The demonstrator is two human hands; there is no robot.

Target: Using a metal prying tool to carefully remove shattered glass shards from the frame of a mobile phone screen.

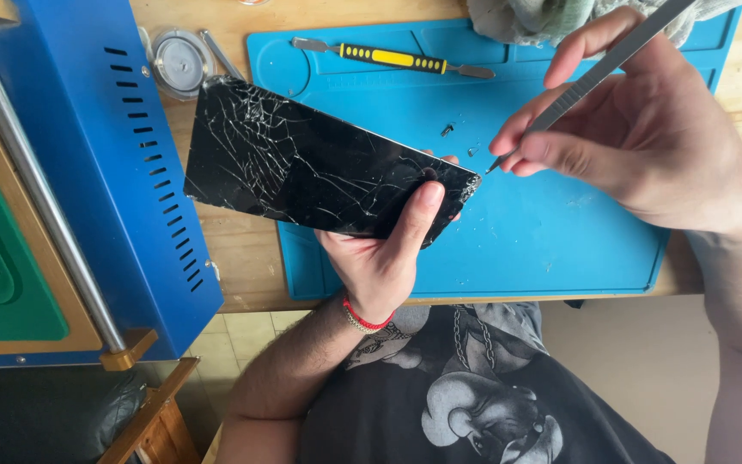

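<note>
My left hand (pixel 386 251) grips a black phone (pixel 302 163) with a badly cracked screen, thumb pressed on its near right end. The phone is held above the left part of a blue work mat (pixel 551 232). My right hand (pixel 646 137) pinches a slim grey metal tool (pixel 594 73) like a pen; its tip points at the phone's broken right corner, just short of touching it. Small glass bits and a tiny dark screw (pixel 447 131) lie on the mat near the tip.
A yellow-handled pry tool (pixel 392 58) lies along the mat's far edge. A blue vented machine (pixel 105 163) stands at the left, next to a round metal tin (pixel 180 62). A greenish cloth (pixel 543 19) sits at the back. The wooden table's front edge (pixel 251 302) runs below the mat.
</note>
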